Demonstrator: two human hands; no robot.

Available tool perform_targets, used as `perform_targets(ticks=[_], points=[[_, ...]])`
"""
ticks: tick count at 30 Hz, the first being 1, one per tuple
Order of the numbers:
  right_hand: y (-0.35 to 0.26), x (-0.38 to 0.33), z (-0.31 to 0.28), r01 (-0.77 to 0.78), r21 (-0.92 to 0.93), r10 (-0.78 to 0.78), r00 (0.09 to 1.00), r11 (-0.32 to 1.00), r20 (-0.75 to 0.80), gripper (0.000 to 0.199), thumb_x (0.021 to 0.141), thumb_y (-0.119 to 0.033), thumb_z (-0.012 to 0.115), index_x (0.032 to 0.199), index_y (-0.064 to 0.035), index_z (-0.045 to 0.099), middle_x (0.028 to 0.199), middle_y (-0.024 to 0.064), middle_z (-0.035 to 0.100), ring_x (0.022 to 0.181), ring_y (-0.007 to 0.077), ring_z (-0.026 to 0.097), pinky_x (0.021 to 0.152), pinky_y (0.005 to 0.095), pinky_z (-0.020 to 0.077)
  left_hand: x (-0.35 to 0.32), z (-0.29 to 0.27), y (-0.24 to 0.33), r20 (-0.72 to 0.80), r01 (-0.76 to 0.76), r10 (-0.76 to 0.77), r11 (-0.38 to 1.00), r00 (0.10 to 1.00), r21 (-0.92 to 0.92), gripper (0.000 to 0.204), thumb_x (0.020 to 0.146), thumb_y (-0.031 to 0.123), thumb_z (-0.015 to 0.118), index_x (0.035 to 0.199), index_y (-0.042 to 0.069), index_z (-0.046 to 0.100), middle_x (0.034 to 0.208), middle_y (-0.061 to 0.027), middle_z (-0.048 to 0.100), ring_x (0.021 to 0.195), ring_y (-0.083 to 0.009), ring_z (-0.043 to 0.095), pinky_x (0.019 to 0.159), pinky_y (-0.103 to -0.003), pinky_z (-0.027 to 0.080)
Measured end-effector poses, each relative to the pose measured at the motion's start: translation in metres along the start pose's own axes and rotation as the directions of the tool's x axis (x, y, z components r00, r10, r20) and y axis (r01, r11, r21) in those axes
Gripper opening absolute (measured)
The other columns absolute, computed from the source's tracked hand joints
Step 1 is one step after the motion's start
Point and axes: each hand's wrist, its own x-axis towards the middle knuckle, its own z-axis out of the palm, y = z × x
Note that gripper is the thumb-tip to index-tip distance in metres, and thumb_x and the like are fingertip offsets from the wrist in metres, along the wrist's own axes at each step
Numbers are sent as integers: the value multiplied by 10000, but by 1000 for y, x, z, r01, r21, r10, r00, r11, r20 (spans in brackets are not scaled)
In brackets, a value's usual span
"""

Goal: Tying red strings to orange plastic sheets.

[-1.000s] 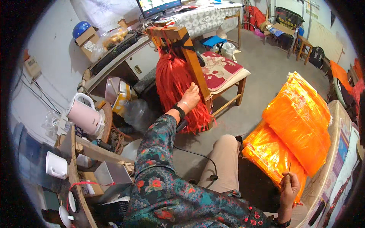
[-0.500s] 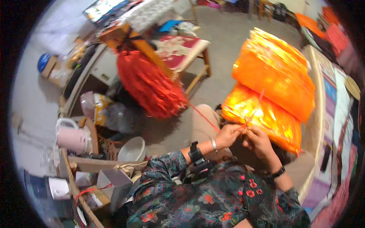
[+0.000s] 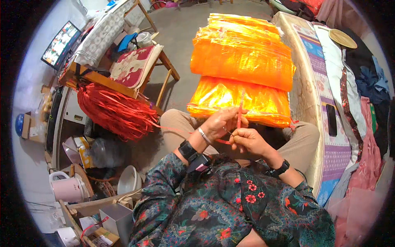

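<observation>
A stack of shiny orange plastic sheets or bags (image 3: 242,61) lies folded across my lap and beyond it. Over its near edge, my left hand (image 3: 221,124) holds a narrow red plastic strip (image 3: 240,114), one end of which stands up past the fingers. My right hand (image 3: 248,140) is just to the right, fingertips pinched by the strip's lower loop. Between the hands shows a thin dark sliver, too small to name. A length of red strip runs left over my knee toward a thick bundle of red strips (image 3: 117,110) hanging from a wooden bar.
On the right, a bed (image 3: 335,164) with a patterned cover holds a black phone (image 3: 331,120) and clothes. A cushioned wooden chair (image 3: 135,66) stands at the far left. Nearer are a white bowl (image 3: 128,180), a pink jug (image 3: 68,188) and a wooden box (image 3: 82,210) of small things.
The head view has turned, so the surroundings sit further left. My hands, formerly close together at the stack's near edge, are now slightly apart, with the strip's end raised between them.
</observation>
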Motion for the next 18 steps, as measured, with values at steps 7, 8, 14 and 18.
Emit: perform_targets(ticks=[7,8,14,18], points=[[37,-11,-12,109,-134,-97,991,985,97,143,834,-145,505,843,-22,578,725,-2,567,637,72,536,555,220,447,18,21,23,-125,-78,97,986,987,150,263,887,272,422,805,42,520,558,5,434,483,-91,410,469,-221,361],[38,-11,-15,292,-206,-291,956,934,34,129,821,-114,513,851,-11,585,773,7,583,631,88,547,587,243,460,17,24,18,-195,-86,139,963,971,255,253,889,260,423,825,40,529,524,20,411,442,-67,361,418,-203,298],[4,-14,-30,189,168,-75,850,967,-521,171,856,-154,448,863,-20,555,674,4,557,466,31,404,431,169,323,11,40,-10,-292,-52,236,851,927,522,247,899,223,403,927,28,551,504,47,382,403,-24,309,379,-166,232],[8,-6,-18,216,96,-133,836,972,-533,160,860,-130,442,890,-11,544,619,-15,502,507,33,399,461,172,316,14,47,-20,-372,-82,297,865,880,495,195,881,179,439,897,28,561,559,35,476,409,-16,379,367,-152,291]])
